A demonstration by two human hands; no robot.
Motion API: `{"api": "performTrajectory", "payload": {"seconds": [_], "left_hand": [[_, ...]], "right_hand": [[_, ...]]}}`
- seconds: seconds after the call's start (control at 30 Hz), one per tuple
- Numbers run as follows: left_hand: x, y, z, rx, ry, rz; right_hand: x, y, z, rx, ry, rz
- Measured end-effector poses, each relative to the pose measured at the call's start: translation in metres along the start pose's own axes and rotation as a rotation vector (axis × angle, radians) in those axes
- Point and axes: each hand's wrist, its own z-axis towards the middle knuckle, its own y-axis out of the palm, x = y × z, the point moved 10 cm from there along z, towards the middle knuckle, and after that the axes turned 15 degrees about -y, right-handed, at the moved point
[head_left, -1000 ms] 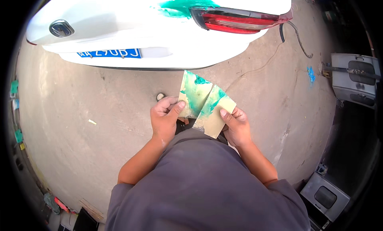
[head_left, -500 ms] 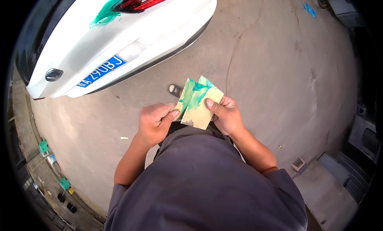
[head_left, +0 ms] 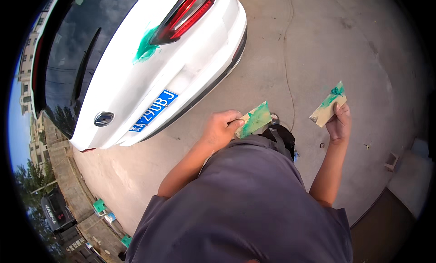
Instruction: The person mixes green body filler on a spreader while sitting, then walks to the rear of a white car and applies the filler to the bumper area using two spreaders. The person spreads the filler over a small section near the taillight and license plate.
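Observation:
My left hand [head_left: 221, 129] pinches a flat yellowish putty spreader [head_left: 255, 120] by its near end; green putty is smeared over much of its face. Out to the right, my right hand [head_left: 339, 122] grips a second putty spreader [head_left: 324, 112], with green putty along its far edge and a grey smudge at one corner. The two spreaders are well apart. Ahead on the left stands a white car [head_left: 136, 81], its rear toward me. A patch of green putty [head_left: 146, 47] covers the bodywork beside the red tail light [head_left: 187, 15]. Neither hand touches the car.
A blue licence plate [head_left: 154, 110] and a round-edged emblem [head_left: 104, 119] are on the car's rear. The concrete floor [head_left: 272, 58] has a long crack. At the lower left are green objects [head_left: 99, 206] along a kerb; a small box [head_left: 391, 161] lies at the right.
My hands have moved apart, the right one swinging out to the right with its spreader. The spreaders, overlapping before, are now separate. The view has shifted, showing more of the car.

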Motion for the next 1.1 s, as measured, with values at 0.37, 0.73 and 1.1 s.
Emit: {"api": "performTrajectory", "payload": {"seconds": [0.37,0.73,1.1], "left_hand": [[-0.058,-0.018,0.0,-0.074,-0.199,-0.263],[-0.033,0.008,-0.008,-0.696,0.187,-0.62],[-0.016,-0.02,0.003,-0.706,0.027,-1.172]], "right_hand": [[0.032,-0.037,-0.119,0.73,-0.295,-0.487],[0.078,0.241,-0.143,-0.2,-0.319,-1.077],[0.119,0.339,-0.155,-0.54,-0.451,-1.47]]}}
